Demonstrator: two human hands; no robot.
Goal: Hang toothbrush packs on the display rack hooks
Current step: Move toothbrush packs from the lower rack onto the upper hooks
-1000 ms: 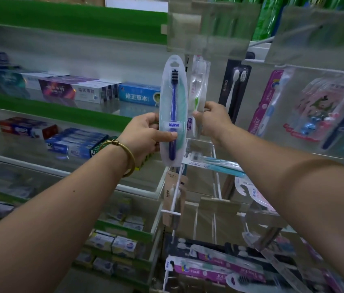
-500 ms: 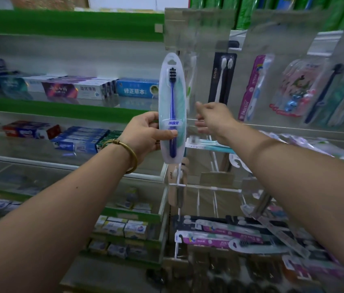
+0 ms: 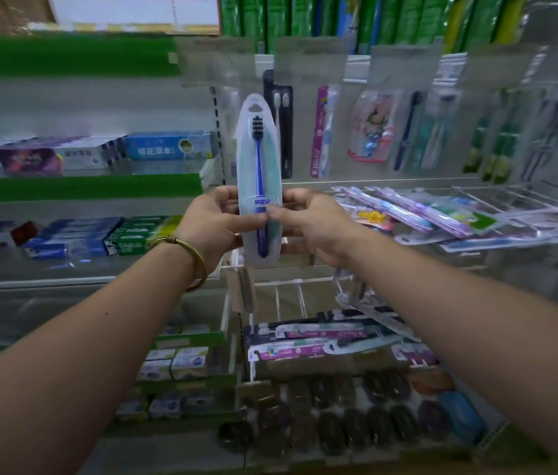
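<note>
I hold a clear toothbrush pack [image 3: 258, 156] with a dark blue brush upright in front of the display rack. My left hand [image 3: 214, 222] grips its lower half from the left, thumb across the label. My right hand [image 3: 308, 222] pinches the same pack from the right, thumb meeting the left thumb. The pack's hang hole is at the top, level with the hanging packs behind. Other toothbrush packs [image 3: 322, 132] hang on the rack's hooks [image 3: 397, 68] under grey price holders.
Loose toothbrush packs [image 3: 418, 210] lie on a wire shelf at right, more packs [image 3: 318, 341] on a lower tier. Toothpaste boxes [image 3: 167, 145] fill the green-edged shelves at left. Dark wrapped items [image 3: 339, 419] sit on the bottom shelf.
My right hand left the hanging packs on the rack and came back to pinch the blue pack. The view pulled back and shifted right, showing more of the rack.
</note>
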